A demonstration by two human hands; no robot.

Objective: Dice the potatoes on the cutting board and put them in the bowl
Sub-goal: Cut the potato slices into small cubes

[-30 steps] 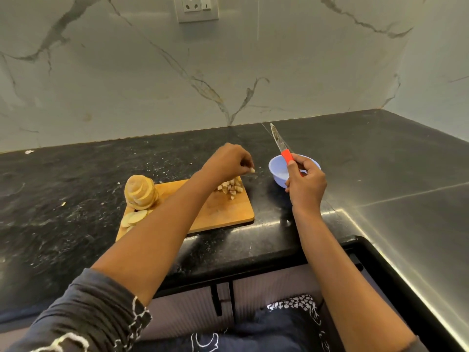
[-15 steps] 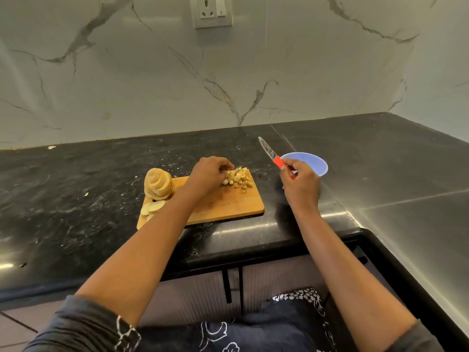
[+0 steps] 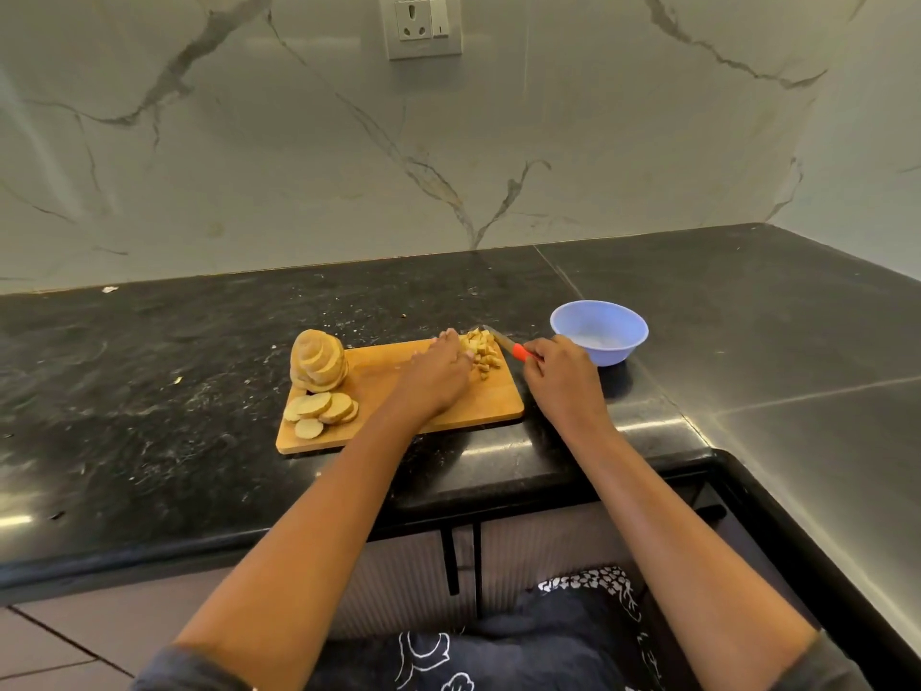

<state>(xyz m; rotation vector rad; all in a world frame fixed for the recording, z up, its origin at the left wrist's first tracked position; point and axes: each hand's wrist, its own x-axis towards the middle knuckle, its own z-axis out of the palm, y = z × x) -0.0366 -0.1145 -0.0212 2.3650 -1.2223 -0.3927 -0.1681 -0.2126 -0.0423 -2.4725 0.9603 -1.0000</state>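
- The diced potato pieces [image 3: 481,352] sit in a small pile at the far right corner of the cutting board [image 3: 491,399].
- The pieces look small, light and a bit wet. I think they will stick to skin and slip away easily, so it is best to scoop them up together.
- The left hand [image 3: 438,371] rests on the board with its fingers [image 3: 451,335] against the left side of the pile. I cannot tell if they are pinching any pieces.
- The right hand [image 3: 563,376] has its fingers wrapped around the red handle of the knife [image 3: 503,341]. The blade lies just behind the pile.
- The bowl [image 3: 620,349] stands on the counter [image 3: 149,391], just past the right end of the board. It looks light and could slide if bumped.
- A sliced potato stack [image 3: 318,361] stands at the left end of the board, with loose slices [image 3: 321,411] in front of it. These are not diced yet.
- The right hand and knife sit between the pile and the bowl, so they are in the way.
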